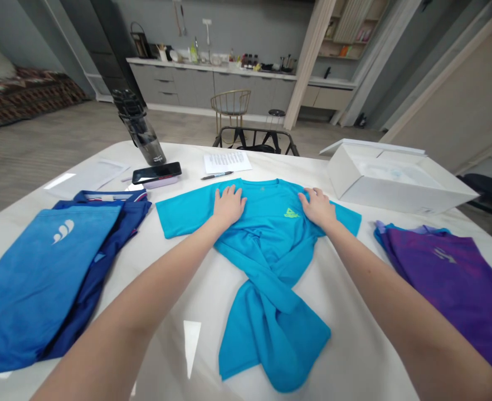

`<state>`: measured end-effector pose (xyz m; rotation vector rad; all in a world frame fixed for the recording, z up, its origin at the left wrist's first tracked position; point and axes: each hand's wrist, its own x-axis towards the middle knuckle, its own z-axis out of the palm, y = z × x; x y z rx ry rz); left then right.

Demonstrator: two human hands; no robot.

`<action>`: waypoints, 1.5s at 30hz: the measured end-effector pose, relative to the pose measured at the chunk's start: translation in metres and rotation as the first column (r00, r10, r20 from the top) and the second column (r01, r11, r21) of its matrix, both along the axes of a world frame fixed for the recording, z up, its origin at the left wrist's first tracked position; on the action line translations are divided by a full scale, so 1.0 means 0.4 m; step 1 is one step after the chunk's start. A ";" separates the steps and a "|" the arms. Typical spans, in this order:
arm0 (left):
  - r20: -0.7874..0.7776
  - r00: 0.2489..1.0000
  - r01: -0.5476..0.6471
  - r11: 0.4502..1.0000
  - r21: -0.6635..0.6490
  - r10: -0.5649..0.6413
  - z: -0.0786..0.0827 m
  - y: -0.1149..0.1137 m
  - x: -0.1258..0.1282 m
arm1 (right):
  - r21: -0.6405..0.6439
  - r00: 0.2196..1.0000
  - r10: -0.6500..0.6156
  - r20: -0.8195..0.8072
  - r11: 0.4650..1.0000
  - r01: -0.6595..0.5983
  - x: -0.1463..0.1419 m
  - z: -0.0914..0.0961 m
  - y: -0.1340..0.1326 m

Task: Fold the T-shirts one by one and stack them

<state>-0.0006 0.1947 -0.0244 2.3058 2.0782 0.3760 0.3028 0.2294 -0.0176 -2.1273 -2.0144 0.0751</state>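
Note:
A turquoise T-shirt [271,223] with a yellow-green logo lies on the white table [179,289], its collar toward the far side. Its sleeves are spread out, while the lower half is twisted and bunched toward me. My left hand [229,204] rests flat on the shirt's left shoulder, fingers stretched out. On the other shoulder, beside the logo, lies my right hand [317,205], its fingers also extended over the fabric. Neither hand grips the cloth.
Folded blue shirts [62,256] lie at left, folded purple shirts [442,262] at right. Farther back are a water bottle [145,136], a phone [157,173], a pen [217,175], a printed sheet [227,162] and an open white box [400,189]. A chair [256,139] stands beyond the table.

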 end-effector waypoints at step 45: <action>0.177 0.779 0.617 0.786 -0.041 -0.602 0.062 -0.552 0.081 | 0.124 0.758 0.620 -0.203 0.784 -0.608 -0.114 0.013 -0.621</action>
